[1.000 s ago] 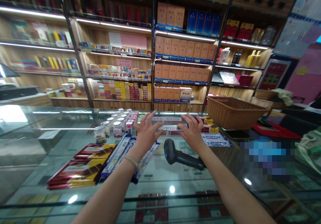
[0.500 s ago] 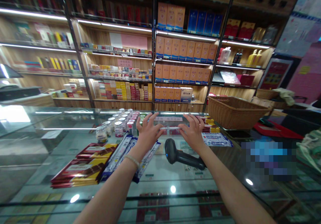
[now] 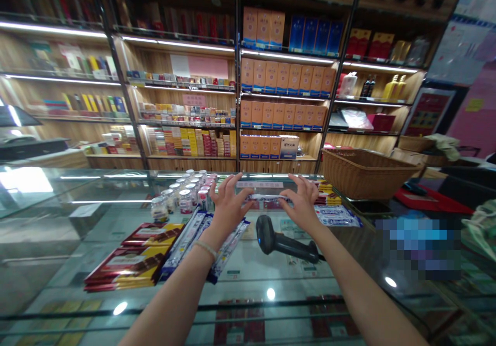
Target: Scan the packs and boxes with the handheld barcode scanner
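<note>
Between my two hands a thin, flat packet lies level above the glass counter. My left hand pinches its left end between thumb and fingers, and my right hand has its right end the same way. Below them a black barcode scanner rests on the glass. Beside my left wrist are long blue and white packets, partly under my forearm. Stacked chocolate bars in red and yellow wrappers lie left of those. More blue and white packets lie right of my right hand.
Small jars stand in rows behind the packets at the left. A wicker basket sits at the back right, near a red mat. Shelves of boxes line the wall beyond the glass counter.
My right hand has shifted slightly right, and more of the thin packet shows between my hands. The whole view has moved a little.
</note>
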The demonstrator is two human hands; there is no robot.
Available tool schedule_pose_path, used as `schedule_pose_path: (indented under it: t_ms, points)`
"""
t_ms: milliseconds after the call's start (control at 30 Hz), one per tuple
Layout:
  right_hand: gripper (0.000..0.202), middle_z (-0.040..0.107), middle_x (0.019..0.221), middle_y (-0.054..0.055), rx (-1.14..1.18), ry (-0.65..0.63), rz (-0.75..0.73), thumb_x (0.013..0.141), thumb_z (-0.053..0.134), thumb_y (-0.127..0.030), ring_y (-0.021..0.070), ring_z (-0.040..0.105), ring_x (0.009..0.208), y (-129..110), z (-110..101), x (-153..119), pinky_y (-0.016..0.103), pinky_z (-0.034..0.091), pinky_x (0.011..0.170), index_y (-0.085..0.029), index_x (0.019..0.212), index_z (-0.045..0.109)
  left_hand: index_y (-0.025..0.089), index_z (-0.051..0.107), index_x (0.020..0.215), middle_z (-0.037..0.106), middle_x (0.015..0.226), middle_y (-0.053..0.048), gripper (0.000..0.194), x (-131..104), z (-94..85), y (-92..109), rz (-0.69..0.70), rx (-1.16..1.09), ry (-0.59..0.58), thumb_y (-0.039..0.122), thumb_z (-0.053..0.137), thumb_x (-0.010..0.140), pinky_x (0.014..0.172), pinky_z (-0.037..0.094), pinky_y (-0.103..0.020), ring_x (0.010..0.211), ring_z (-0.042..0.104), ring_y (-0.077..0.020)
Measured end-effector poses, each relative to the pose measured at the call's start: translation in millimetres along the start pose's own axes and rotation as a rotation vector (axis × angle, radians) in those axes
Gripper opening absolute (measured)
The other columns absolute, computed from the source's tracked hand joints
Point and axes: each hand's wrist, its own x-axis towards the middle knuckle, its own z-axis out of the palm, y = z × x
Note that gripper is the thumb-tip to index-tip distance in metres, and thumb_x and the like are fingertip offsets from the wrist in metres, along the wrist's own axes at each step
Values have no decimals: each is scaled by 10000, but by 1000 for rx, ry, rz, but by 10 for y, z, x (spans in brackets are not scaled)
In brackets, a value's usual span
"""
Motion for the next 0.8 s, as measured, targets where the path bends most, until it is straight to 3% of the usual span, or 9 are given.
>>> schedule_pose_path:
  t_ms: [133, 300, 467, 800]
  points:
    - [208, 467, 1542, 69, -47, -17, -26, 947, 603, -427, 319, 287, 1473, 19, 13, -10, 595, 137, 1202, -281, 920, 748, 337, 761, 970, 528, 1513, -79, 142, -2, 11, -12, 5, -14, 1, 443, 702, 895, 1217, 109, -612, 1424, 425, -324]
    - [148, 494, 1503, 83, -77, 71, -91, 920, 654, -397, 311, 340, 1443, 20, 34, -26, 576, 134, 1209, -279, 963, 733, 329, 761, 973, 525, 1517, -85, 150, -2, 29, -27, 0, -26, -7, 441, 688, 904, 1213, 106, -626, 1423, 416, -327]
    - [306, 478, 1501, 113, -168, 121, -173, 856, 743, -464, 313, 358, 1436, 25, 56, -44, 570, 150, 1216, -283, 1095, 687, 314, 756, 957, 493, 1554, -90, 143, 4, 13, -11, -1, -63, -65, 429, 705, 889, 1207, 118, -639, 1439, 397, -338]
    - [212, 501, 1490, 89, -166, 137, -197, 846, 770, -412, 311, 365, 1432, 51, 64, -46, 559, 114, 1219, -300, 1016, 709, 310, 752, 963, 481, 1579, -77, 137, 19, 4, 24, -26, -90, -134, 417, 713, 888, 1213, 120, -637, 1448, 396, -339]
